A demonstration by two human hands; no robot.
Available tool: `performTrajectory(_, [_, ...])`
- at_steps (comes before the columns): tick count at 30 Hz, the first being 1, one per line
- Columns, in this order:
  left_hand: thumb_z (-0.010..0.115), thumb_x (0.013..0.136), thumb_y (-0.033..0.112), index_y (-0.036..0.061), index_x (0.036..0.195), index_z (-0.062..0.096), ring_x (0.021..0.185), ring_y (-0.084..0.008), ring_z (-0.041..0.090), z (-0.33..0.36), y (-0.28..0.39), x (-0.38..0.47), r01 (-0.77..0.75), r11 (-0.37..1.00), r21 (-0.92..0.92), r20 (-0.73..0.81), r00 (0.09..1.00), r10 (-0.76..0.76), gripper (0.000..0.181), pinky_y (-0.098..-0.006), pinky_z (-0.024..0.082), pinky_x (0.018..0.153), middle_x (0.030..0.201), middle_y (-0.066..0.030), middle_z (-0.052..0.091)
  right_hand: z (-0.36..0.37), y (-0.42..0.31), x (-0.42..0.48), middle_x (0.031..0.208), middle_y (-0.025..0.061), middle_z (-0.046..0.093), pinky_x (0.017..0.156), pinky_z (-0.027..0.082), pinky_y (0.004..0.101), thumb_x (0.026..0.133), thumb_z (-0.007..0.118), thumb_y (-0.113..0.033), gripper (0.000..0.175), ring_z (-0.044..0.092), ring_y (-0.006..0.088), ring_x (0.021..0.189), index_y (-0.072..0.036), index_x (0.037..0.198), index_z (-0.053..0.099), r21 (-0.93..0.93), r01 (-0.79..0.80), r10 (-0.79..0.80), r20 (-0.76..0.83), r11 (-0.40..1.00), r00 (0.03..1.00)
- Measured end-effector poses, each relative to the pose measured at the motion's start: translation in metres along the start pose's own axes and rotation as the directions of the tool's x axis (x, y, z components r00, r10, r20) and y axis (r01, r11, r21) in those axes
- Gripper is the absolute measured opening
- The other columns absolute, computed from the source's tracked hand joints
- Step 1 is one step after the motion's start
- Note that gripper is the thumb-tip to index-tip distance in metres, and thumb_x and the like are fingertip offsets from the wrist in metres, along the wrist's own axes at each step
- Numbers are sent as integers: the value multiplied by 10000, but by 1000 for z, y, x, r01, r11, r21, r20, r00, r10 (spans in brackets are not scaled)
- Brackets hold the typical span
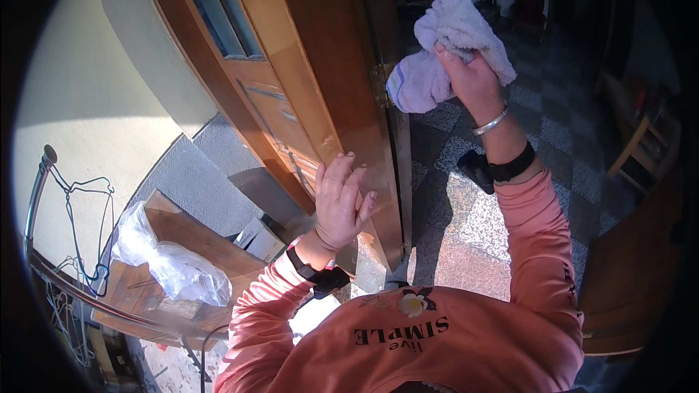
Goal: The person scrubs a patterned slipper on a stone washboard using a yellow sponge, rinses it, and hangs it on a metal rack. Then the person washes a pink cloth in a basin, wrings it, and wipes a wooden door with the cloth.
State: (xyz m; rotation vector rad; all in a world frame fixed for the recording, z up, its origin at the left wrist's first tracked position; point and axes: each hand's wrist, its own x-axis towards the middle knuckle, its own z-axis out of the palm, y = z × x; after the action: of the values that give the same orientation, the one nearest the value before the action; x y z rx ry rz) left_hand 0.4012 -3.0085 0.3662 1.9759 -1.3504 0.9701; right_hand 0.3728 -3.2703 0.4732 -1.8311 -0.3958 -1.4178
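A pale lilac terry cloth (464, 27) is bunched up in my right hand (475, 79), with the thumb pressed over its folds. It is raised before the dark doorway, close to a metal hinge (381, 85) on the wooden door post. My left hand (341, 202) has its fingers spread and holds nothing. Its fingertips lie over the lower part of a brown wooden door panel (322, 65); whether they touch the wood I cannot tell. Behind that panel stands a wooden door with glass panes (215, 3).
Left of me, a clear plastic bag (183, 273) lies on a wooden table (180, 224) beside an open white box (259, 240). Wire hangers (71, 191) hang on a curved metal rail (104, 300). A wooden chair (639, 142) stands at right on the checkered floor (480, 218).
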Motion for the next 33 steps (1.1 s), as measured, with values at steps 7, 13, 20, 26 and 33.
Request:
performTrajectory(7, [637,709,221,-15,1268,309,1210,-424,279,16,-53,25,182,982,55,-192,967,-168,689,-476,237,993,1323,-251,264,70,26,122,1267,209,365,991,270,400,795,532,-278,530,335,386,1159,-55,1254,387,-350,437,-517,-176,828,838])
performTrajectory(13, [676,681,211,-13,1339,146,1251,-450,198,36,-62,29,104,994,34,-178,979,-96,874,-487,192,1019,1358,-280,183,75,79,-67,1390,117,248,994,300,399,748,579,-204,487,369,346,1181,-43,1195,475,-542,278,-126,301,793,945])
performTrajectory(20, [644,684,197,-24,1331,154,1238,-462,211,40,-60,29,101,995,9,-203,974,-97,841,-519,181,1008,1344,-296,193,56,55,-39,1390,90,258,888,375,371,677,602,-90,471,379,308,1144,3,1132,526,-570,336,-176,318,750,932])
performTrajectory(26, [650,657,245,-32,1307,181,1207,-476,246,38,-59,29,70,995,74,-204,978,-54,848,-568,190,972,1309,-315,228,61,23,153,1214,146,422,849,402,359,646,653,-66,723,446,328,1052,-74,1300,344,-453,443,-394,202,774,896])
performTrajectory(33, [653,650,306,-50,1310,201,1210,-460,270,47,-60,37,73,976,207,-297,955,-9,876,-553,215,991,1313,-316,244,49,-35,322,1215,162,427,902,387,389,718,626,-181,618,444,339,1095,-59,1262,359,-549,527,-561,123,649,819])
